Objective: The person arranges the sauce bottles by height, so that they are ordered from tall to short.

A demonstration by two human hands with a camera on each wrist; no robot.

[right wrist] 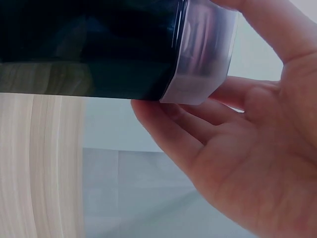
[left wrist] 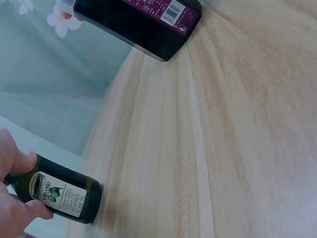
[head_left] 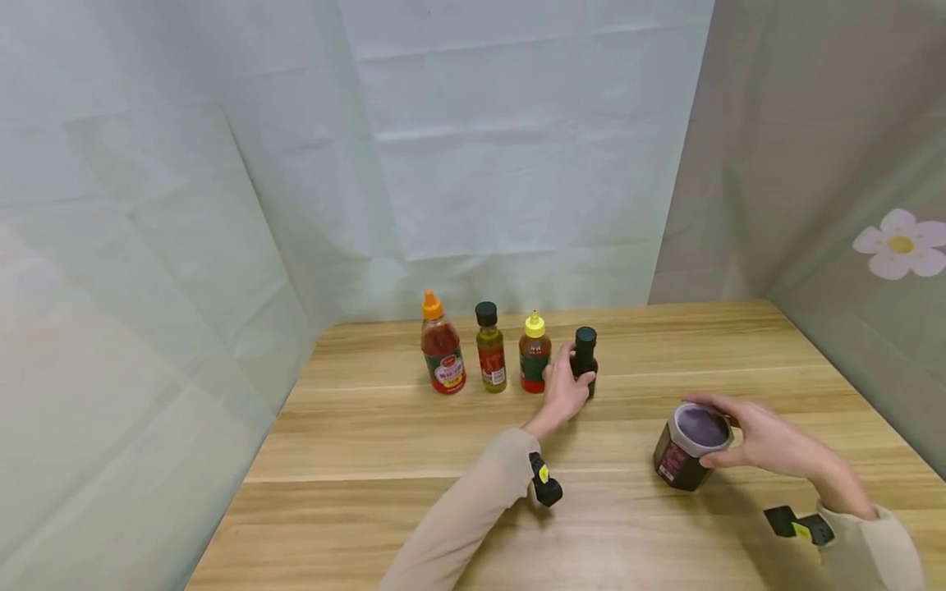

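In the head view my left hand (head_left: 566, 392) grips a small dark green olive oil bottle (head_left: 585, 349) by its upper part, at the right end of a row of bottles. The left wrist view shows its pale label (left wrist: 58, 194) with olives on it, and the bottle stands upright at the wood surface. To the right, my right hand (head_left: 769, 439) holds a dark jar (head_left: 681, 466) around its translucent lid (head_left: 702, 428), thumb on the near side and fingers on the far side. A purple label (left wrist: 163, 11) with a barcode wraps the jar.
Left of the olive oil bottle stand a yellow-capped sauce bottle (head_left: 535, 353), a black-capped bottle (head_left: 491, 349) and an orange-capped sauce bottle (head_left: 443, 353). They share the wooden table (head_left: 355, 460). Pale cloth (head_left: 517, 164) hangs behind it and at both sides.
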